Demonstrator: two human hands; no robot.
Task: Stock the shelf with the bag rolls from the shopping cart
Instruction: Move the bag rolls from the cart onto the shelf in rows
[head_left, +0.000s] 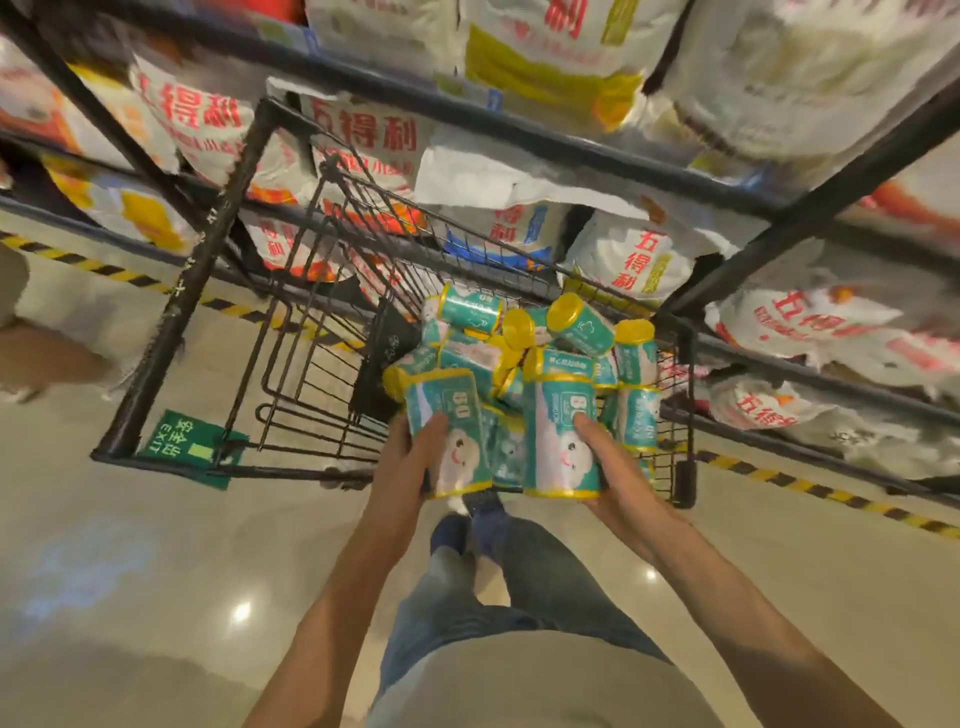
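A black wire shopping cart (291, 410) stands in front of me against the shelving. Its right end holds a pile of several teal bag rolls with yellow caps (574, 325). My left hand (410, 467) grips one upright teal roll (457, 415) from its left side. My right hand (605, 462) grips a second upright roll (558, 431) from its right side. Both held rolls sit just above the cart's near rim, close together.
A black metal shelf rack (582, 143) full of large white flour sacks (631, 260) runs across the back and right. Yellow-black tape (826, 493) marks the floor along it. A green exit sign (182, 441) lies by the cart. Another person's leg (47, 358) is at far left.
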